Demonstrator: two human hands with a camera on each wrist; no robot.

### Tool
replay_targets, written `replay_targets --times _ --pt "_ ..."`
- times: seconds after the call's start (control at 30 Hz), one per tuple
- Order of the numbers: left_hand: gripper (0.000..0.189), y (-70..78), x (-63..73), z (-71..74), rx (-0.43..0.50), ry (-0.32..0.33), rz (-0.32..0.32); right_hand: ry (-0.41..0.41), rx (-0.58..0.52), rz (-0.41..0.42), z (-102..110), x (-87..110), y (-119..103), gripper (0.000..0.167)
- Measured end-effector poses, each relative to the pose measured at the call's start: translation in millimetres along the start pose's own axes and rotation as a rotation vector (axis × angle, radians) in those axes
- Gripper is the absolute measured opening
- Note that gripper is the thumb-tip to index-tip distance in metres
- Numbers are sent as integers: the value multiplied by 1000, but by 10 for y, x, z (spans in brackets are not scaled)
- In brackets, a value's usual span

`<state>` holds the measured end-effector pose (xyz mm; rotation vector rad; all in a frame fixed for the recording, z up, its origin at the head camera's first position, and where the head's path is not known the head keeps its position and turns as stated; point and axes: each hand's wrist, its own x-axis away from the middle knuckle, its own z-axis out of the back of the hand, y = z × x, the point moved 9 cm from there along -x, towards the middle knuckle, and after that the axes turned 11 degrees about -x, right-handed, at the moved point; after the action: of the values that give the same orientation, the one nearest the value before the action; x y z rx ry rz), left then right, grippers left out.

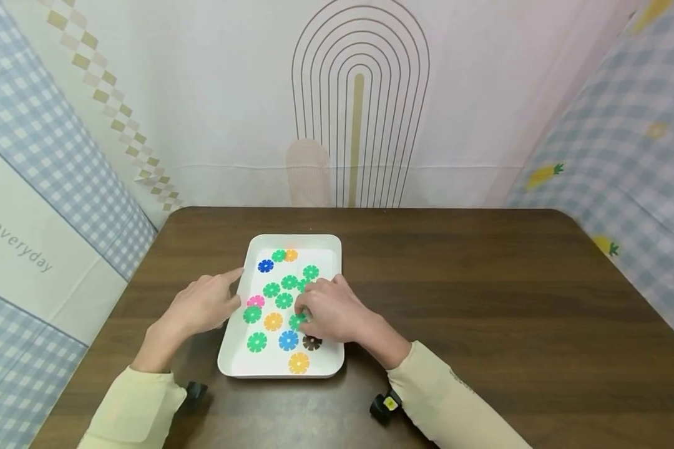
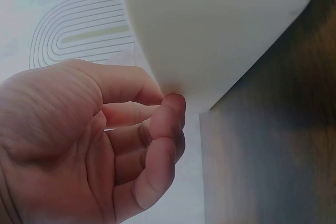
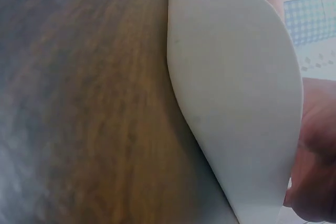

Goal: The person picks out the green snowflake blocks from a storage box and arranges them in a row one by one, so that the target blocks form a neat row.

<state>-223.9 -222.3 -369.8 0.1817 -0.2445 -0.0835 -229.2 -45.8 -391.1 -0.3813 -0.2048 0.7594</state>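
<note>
A white tray [image 1: 281, 376] on the table holds toothed plastic discs in several colours. My left hand [image 1: 205, 304] is at the tray's left side, its thumb and curled fingers gripping the rim; the left wrist view has the thumb [image 2: 126, 82] against the tray's outer wall [image 2: 210, 35]. Over the right half of the tray, my right hand [image 1: 334, 312] has thumb and forefinger around a green disc [image 1: 296, 322], partly hidden by the hand. A brown disc [image 1: 312, 343] lies just below that hand. The right wrist view mostly takes in the tray's wall [image 3: 236, 77], with the fingertips hidden.
Other discs lie flat: a dark blue disc [image 1: 266, 266] near the far end, a pink disc [image 1: 255, 302] at left, a light blue disc [image 1: 288, 340] and an orange disc [image 1: 299, 363] near the front. The dark wooden table [image 1: 483, 299] extends right; a patterned cloth [image 1: 230, 81] hangs behind.
</note>
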Motion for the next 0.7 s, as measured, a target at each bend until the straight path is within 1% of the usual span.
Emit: replay_targets --times 0.1,0.23,0.4,0.5,0.6,0.7 --pt "63 5 -2 -13 2 -9 2 3 -1 -9 -3 3 5 19" --pt "64 10 -3 -21 0 -14 1 -8 9 -27 -7 -2 23 27" --pt "64 23 -7 -6 -7 -3 -4 -40 -1 -48 -9 -24 53 26" --pt "64 29 -7 -11 -7 -9 -3 -53 -19 -60 -15 -29 68 25" --pt "64 28 1 -28 -1 -22 3 -47 -30 -56 -21 -20 66 23" --pt "64 22 12 -40 3 -31 11 -35 -34 -34 -20 -6 45 22"
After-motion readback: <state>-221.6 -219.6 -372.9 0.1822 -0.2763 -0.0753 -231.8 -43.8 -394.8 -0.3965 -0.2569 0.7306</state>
